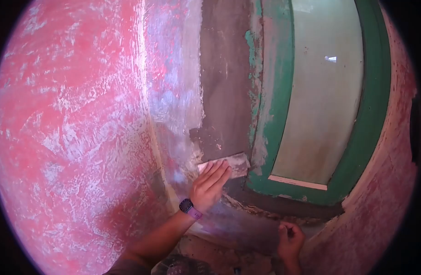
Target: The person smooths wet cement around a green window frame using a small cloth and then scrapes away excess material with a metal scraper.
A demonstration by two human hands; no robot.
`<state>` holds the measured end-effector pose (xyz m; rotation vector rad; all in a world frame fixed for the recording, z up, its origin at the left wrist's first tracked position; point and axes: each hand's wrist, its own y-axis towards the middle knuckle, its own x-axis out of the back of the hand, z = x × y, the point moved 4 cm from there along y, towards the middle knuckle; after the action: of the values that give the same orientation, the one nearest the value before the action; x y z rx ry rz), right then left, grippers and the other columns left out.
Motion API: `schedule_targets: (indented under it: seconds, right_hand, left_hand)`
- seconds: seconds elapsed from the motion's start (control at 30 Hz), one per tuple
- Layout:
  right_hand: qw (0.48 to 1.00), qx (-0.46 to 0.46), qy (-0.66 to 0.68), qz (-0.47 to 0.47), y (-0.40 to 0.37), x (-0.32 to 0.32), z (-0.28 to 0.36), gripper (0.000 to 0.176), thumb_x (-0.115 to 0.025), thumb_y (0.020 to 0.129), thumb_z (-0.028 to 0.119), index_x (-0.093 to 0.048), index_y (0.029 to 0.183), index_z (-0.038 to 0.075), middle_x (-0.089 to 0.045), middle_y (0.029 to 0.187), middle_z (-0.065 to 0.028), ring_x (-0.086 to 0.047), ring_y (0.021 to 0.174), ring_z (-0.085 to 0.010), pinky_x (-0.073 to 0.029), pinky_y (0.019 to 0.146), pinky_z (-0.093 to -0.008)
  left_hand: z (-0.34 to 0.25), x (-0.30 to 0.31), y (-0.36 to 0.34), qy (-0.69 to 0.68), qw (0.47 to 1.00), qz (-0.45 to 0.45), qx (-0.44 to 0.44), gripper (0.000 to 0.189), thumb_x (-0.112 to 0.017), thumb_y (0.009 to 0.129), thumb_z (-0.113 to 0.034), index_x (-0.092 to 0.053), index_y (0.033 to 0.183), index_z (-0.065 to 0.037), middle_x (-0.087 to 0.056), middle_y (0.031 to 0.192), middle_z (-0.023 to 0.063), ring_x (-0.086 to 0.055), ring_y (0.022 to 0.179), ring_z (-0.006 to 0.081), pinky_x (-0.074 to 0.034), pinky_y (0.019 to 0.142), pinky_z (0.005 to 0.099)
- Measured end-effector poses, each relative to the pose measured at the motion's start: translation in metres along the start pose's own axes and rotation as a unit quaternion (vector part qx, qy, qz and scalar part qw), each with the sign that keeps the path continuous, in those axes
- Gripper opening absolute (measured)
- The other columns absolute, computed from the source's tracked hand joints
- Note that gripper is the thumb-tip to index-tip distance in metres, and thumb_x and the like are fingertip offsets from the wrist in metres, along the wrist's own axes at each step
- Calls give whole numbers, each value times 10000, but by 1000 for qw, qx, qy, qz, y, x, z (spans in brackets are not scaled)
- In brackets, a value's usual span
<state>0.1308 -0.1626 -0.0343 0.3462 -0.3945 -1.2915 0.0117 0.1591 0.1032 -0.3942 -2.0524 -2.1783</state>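
My left hand presses a pale, rectangular sheet of sandpaper against the wall, fingers laid over its left part. Behind the sheet runs a strip of grey-brown plaster, just left of the green frame. A dark watch with a purple strap circles my left wrist. Lower down and to the right, my right hand hovers with loosely curled fingers, thumb close to the index finger. Nothing shows in it.
A green frame holds a pale panel on the right. The wall on the left carries patchy pink and white paint. A ledge of dark plaster lies below the frame. Rough wall continues at the far right.
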Motion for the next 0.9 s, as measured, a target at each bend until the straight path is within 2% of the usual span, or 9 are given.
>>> schedule_targets:
  seconds: [0.03, 0.07, 0.13, 0.23, 0.43, 0.53, 0.67, 0.8, 0.9]
  right_hand:
    - [1000, 14, -7, 8, -2, -1, 2, 174, -790, 1065, 159, -765, 1075, -12, -739, 983, -3, -647, 917, -84, -539, 861, -282]
    - [1000, 6, -19, 24, -9, -2, 5, 174, -791, 1065, 161, -765, 1078, -10, -740, 989, -3, -647, 922, -82, -539, 866, -282]
    - [998, -1, -34, 45, -9, -4, 19, 174, -792, 1065, 165, -766, 1083, -6, -742, 1001, -1, -646, 932, -79, -538, 877, -283]
    - [999, -14, -33, 14, -9, -1, 22, 124, -787, 1036, 102, -790, 1033, -22, -781, 973, -59, -703, 929, -117, -560, 859, -306]
    - [999, -30, -27, -5, 0, 7, 18, 110, -785, 1045, 94, -792, 1086, -7, -780, 998, -58, -705, 934, -117, -564, 869, -299]
    - [999, -39, -7, -2, -3, 2, 29, 111, -792, 1043, 89, -793, 1093, -9, -776, 994, -55, -698, 931, -110, -561, 873, -292]
    - [999, -16, -33, 5, -8, 4, 38, 116, -797, 1042, 83, -792, 1102, -17, -766, 980, -47, -694, 915, -105, -561, 868, -288]
    - [999, 2, -33, -8, -5, 8, 41, 121, -800, 1042, 82, -793, 1109, -18, -762, 979, -47, -693, 905, -104, -564, 851, -284]
    - [1000, 8, -21, -13, -8, 11, 48, 128, -799, 1043, 86, -794, 1117, -18, -761, 986, -50, -689, 899, -101, -563, 839, -284]
  left_hand:
    - [-6, 6, 5, -3, 1000, -8, 3, 461, -626, 970, 122, -775, 1385, -12, -725, 1473, 223, -691, 1402, 378, -477, 1265, 555]
    - [8, 6, 28, 9, 997, -73, -3, 450, -631, 985, 123, -766, 1394, -5, -718, 1478, 233, -683, 1407, 394, -478, 1262, 556]
    - [9, 21, 80, 22, 992, -125, 26, 470, -596, 990, 142, -759, 1408, 2, -721, 1455, 266, -677, 1414, 403, -462, 1271, 552]
    - [21, 24, 105, -10, 984, -174, 40, 464, -595, 1006, 131, -745, 1425, 2, -710, 1471, 268, -664, 1426, 408, -455, 1277, 545]
    - [-5, 6, -24, -18, 996, -11, 82, 462, -600, 1014, 135, -732, 1439, 13, -706, 1482, 263, -662, 1429, 408, -454, 1273, 547]
    - [-4, 11, -25, -24, 990, -46, 131, 468, -649, 988, 125, -742, 1430, 2, -705, 1490, 246, -667, 1426, 401, -479, 1256, 549]
    - [-12, 2, 3, -14, 987, -96, 131, 474, -601, 998, 146, -745, 1428, 9, -700, 1494, 260, -662, 1427, 416, -446, 1280, 543]
    - [-33, -9, -43, -28, 992, -25, 119, 483, -603, 998, 136, -747, 1437, -5, -702, 1491, 256, -678, 1408, 410, -470, 1264, 507]
    - [-46, -2, -76, -86, 983, -17, 159, 482, -597, 976, 151, -761, 1406, 8, -720, 1465, 259, -693, 1393, 405, -505, 1232, 521]
